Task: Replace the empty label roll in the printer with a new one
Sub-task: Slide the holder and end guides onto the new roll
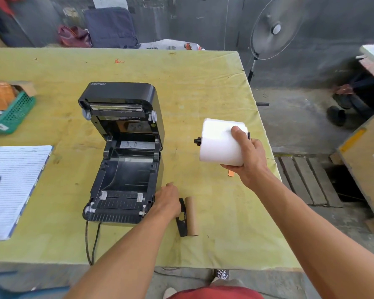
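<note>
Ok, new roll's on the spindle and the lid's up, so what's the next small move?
Probably carry the new roll left and lower it into the printer. Its bay is open and empty, the right hand already grips the roll with the spindle through it, and the empty core lies out on the table.
</note>
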### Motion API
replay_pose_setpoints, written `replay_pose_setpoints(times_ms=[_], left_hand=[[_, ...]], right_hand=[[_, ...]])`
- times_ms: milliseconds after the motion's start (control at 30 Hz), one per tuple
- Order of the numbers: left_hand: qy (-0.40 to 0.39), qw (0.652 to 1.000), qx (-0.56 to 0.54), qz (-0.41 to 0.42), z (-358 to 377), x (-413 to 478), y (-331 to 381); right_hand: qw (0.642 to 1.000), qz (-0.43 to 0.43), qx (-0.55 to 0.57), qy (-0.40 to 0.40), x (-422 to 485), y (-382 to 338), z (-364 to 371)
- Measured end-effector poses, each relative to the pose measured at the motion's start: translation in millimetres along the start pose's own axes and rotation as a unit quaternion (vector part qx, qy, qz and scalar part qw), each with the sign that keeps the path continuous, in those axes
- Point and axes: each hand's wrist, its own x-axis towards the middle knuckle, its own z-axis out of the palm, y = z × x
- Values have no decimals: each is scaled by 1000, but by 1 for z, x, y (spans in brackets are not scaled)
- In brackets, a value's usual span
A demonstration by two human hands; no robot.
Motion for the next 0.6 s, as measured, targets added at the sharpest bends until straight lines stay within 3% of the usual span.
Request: replay_pose_setpoints(times_ms=[133,333,600], left_hand=[[54,998,-18,7,-7,3,3],[-42,999,-15,-19,-2,-1,8],[-5,996,-78,-40,12,-1,12]], right_hand=[[1000,-3,-7,8,-2,3,-3],[1000,-9,-11,7,-2,2,-10],[1000,-11,-23,16,-1,1,-18]])
